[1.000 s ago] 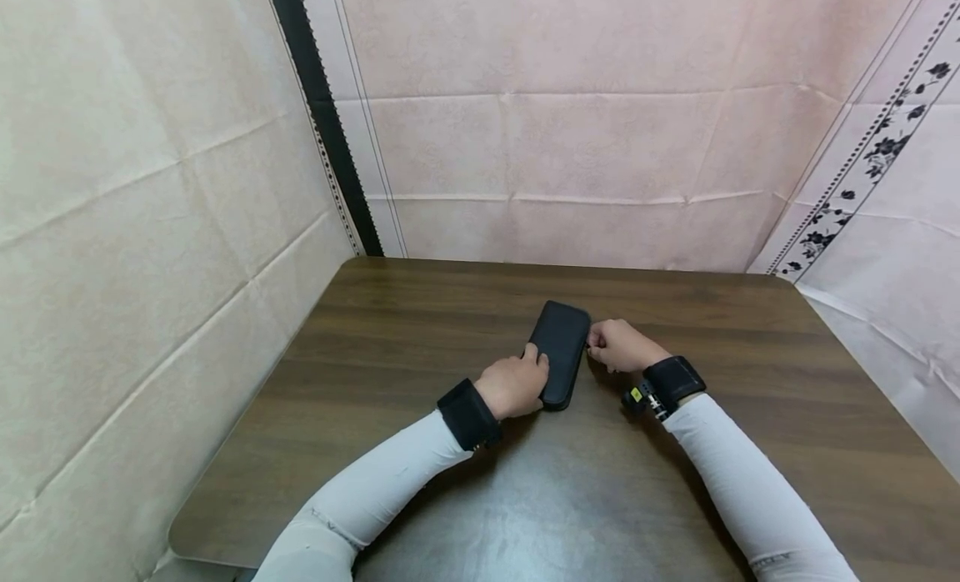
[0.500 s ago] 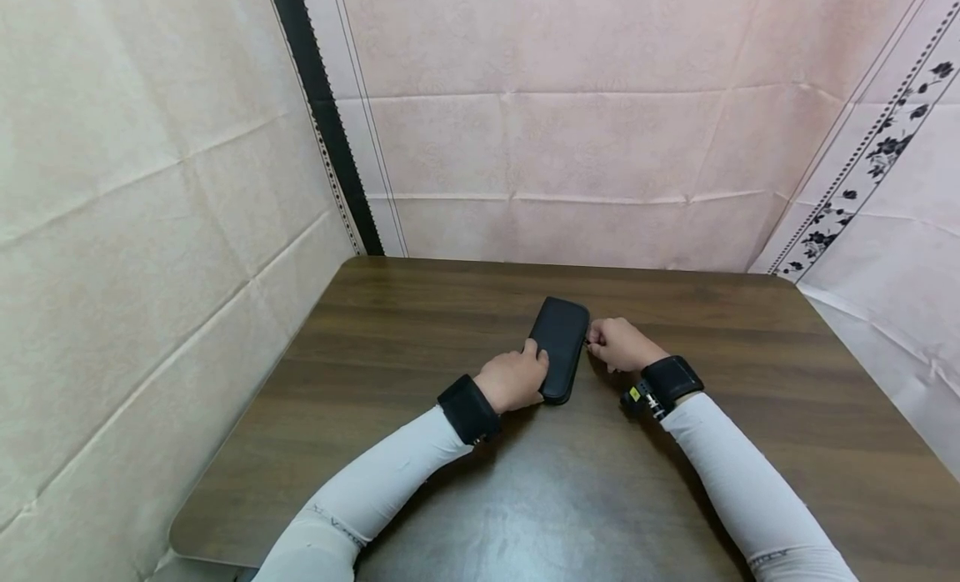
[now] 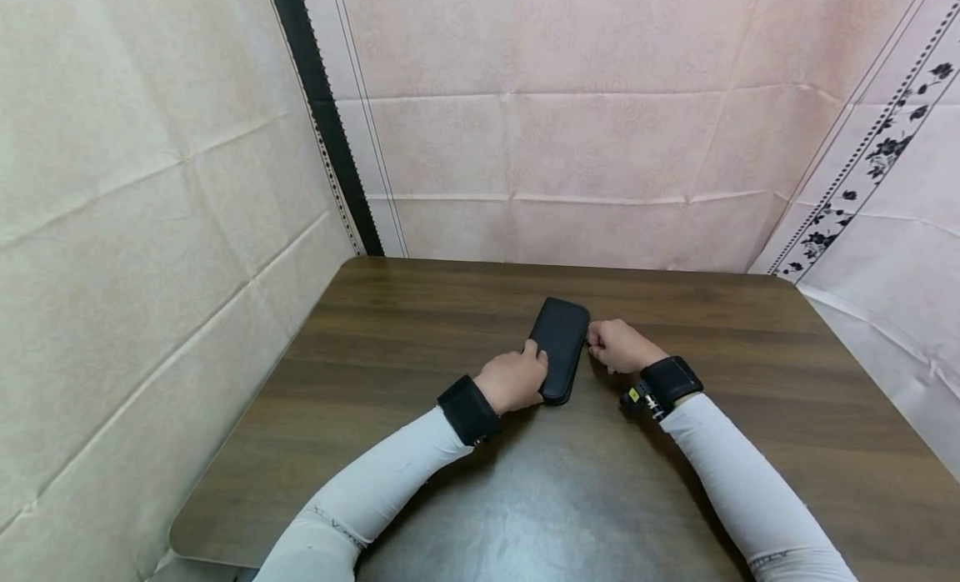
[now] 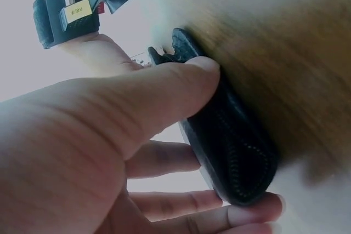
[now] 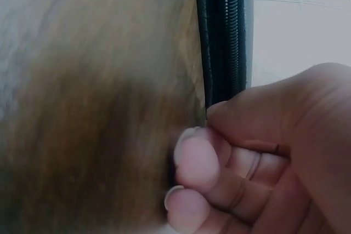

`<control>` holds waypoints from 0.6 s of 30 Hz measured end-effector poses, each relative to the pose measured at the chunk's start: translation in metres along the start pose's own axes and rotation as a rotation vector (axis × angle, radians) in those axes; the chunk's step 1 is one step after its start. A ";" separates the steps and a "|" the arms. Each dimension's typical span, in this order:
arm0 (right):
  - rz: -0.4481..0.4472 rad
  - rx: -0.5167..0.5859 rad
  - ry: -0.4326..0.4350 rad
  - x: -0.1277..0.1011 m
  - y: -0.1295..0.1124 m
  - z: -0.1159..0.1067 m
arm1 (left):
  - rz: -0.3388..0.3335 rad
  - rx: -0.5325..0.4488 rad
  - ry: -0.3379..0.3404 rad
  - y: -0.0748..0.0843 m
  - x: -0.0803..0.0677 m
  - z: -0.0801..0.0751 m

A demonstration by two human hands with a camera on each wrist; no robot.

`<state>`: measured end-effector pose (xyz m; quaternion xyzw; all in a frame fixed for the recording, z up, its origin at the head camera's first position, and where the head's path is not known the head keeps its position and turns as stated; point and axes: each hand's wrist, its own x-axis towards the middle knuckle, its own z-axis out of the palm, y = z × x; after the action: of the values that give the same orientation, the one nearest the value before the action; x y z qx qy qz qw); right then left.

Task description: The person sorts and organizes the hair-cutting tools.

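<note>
A black zippered case [image 3: 561, 348] with rounded corners and stitched edges stands slanted over the brown table, its zipper side turned to the right. My left hand [image 3: 514, 380] grips its near left side; in the left wrist view the thumb [image 4: 186, 89] lies over one face and the fingers [image 4: 164, 160] curl behind. At the right edge, my right hand [image 3: 621, 345] pinches at the zipper line with thumb and curled index finger. Up close, the zipper teeth [image 5: 231, 26] run straight to those fingertips, which hide the zipper pull.
The wood-grain table [image 3: 420, 315] has rounded corners. Pale creased cloth [image 3: 600, 148] hangs behind it and at both sides. Each wrist wears a black band [image 3: 469, 411] with a small camera on it.
The case has shifted slightly away from the body, with the left hand moving along with it. My right hand has stayed at the zipper edge almost unmoved.
</note>
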<state>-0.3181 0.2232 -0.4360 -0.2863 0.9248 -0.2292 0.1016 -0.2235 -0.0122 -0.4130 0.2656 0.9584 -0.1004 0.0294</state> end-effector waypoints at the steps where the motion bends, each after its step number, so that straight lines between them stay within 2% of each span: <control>1: -0.002 -0.001 0.000 0.000 0.000 0.000 | 0.000 0.002 0.003 0.000 0.000 0.000; 8: -0.033 -0.009 -0.002 0.000 0.000 0.001 | 0.005 0.006 0.019 0.000 -0.001 0.000; 18: -0.058 -0.021 -0.011 -0.002 0.003 0.000 | 0.008 -0.019 0.006 0.000 -0.001 -0.002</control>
<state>-0.3180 0.2263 -0.4373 -0.3154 0.9179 -0.2206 0.0967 -0.2226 -0.0128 -0.4110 0.2693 0.9583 -0.0906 0.0296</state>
